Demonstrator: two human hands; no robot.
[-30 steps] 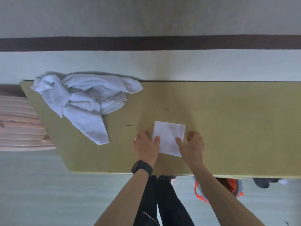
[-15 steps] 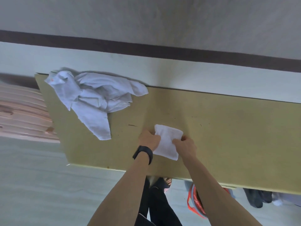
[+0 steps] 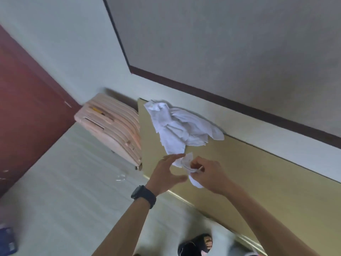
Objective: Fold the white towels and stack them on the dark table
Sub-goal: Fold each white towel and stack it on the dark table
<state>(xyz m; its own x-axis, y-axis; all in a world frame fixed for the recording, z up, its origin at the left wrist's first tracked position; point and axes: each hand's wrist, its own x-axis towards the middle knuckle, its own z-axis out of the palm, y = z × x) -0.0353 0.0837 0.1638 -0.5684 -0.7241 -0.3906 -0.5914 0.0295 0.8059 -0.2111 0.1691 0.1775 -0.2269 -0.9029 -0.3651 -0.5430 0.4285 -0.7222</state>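
There is one long table point(image 3: 258, 182), yellow-green on top. It runs under both hands and far off to the right of them. To the left of the hands, well away, is one big red-brown door point(image 3: 24, 108). Closer in, just past the left end of the table, stands one pink case point(image 3: 110, 126) with ridges on it.

One messy pile of white towels point(image 3: 177, 126) lies on the table right behind the hands, at the far left corner. The pile is too crumpled to count how many towels are in it.

There are two hands. The right hand point(image 3: 208, 174) has its fingers curled round one small white towel point(image 3: 181, 161) and holds it up above the near edge of the table. The towel sticks out above and below the fingers. The left hand point(image 3: 166, 174) is just beside it, with fingers and thumb spread wide and nothing in it. One fingertip may be touching the small towel, but the picture is blurry there.

One black watch point(image 3: 143, 194) sits on the left wrist. Below the arms, on the floor, is one dark sandal point(image 3: 199, 244).
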